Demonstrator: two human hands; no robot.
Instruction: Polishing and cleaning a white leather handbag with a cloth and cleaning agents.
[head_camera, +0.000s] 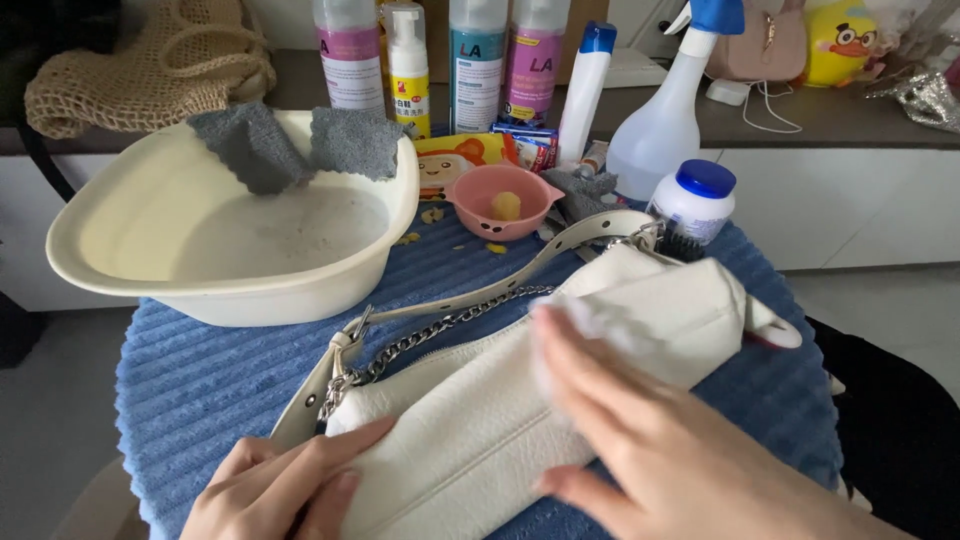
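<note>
My left hand (285, 485): fingers flat, pinning the near-left end of the white handbag (520, 400). My right hand (650, 440): open, pressing a blurred white cloth (590, 320) on it. Handbag lies on the blue-covered surface (200, 380); probably soft, light, smooth; best held by its body, since the chain (420, 340) looks slippery. Far: cream basin (230, 220), pink bowl (500, 200), tall bottles (480, 60) with purple, teal labels, spray bottle (665, 110).

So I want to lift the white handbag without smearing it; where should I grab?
Take the flat strap with its chain, from the far side: it arches clear above the white handbag, while both hands cover the body.
</note>
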